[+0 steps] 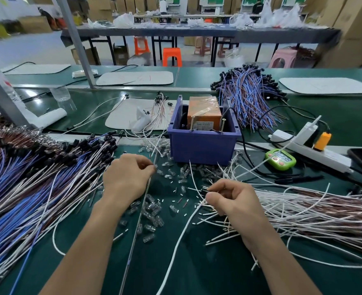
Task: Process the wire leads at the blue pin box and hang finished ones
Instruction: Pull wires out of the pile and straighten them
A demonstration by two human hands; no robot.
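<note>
The step in hand looks like picking one lead out for the box. The right hand (229, 201) is curled, thumb and forefinger pinching the stripped ends of a few white leads (303, 211) whose pile fans out to its right. The left hand (127, 177) is also curled, its fingertips closed on what seems to be a thin grey lead (140, 211) running down past its wrist. The blue pin box (201, 143) stands on the tabletop (197, 262) just beyond both hands, nearer the right.

To do this well, I would separate a single lead before lifting, since the ends cross and a neighbour could drag along (the pile is loose and tangled). Keep the pinch close to the bare tip so it can be steered to a pin.

The small clear housings (152, 211) scattered between the hands are too small to tell whether any is held. The left fingertips hide their own grip. The box's inner pins are partly masked by an orange block (204, 112), and no hanging place can be made out.
</note>
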